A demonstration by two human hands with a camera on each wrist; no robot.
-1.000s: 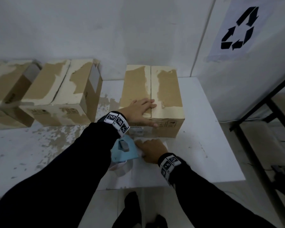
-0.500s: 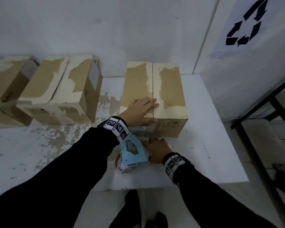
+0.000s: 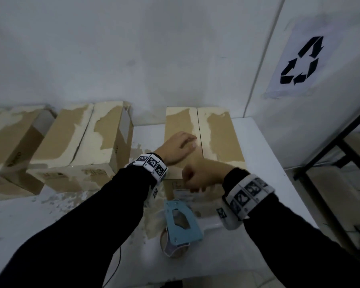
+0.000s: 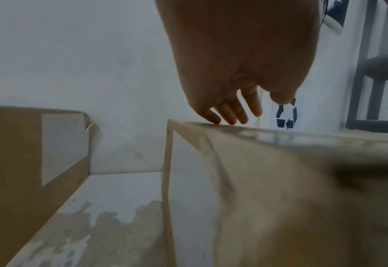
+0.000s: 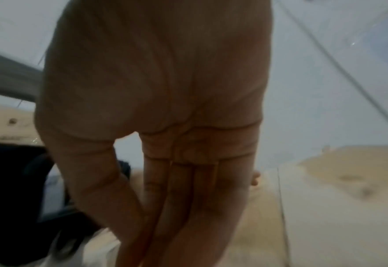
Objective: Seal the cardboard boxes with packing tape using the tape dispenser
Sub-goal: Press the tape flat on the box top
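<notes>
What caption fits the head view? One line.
Left hand rests on the cardboard box; tape dispenser lies on the table.

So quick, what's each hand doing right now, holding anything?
Left hand: open, resting flat on the box.
Right hand: open, fingers straight, holding nothing; the tape dispenser lies on the table.

Matt brown cardboard box [image 3: 220, 140] with torn pale patches, blue plastic tape dispenser [image 3: 183, 223], scuffed white table [image 3: 264, 163]
</notes>
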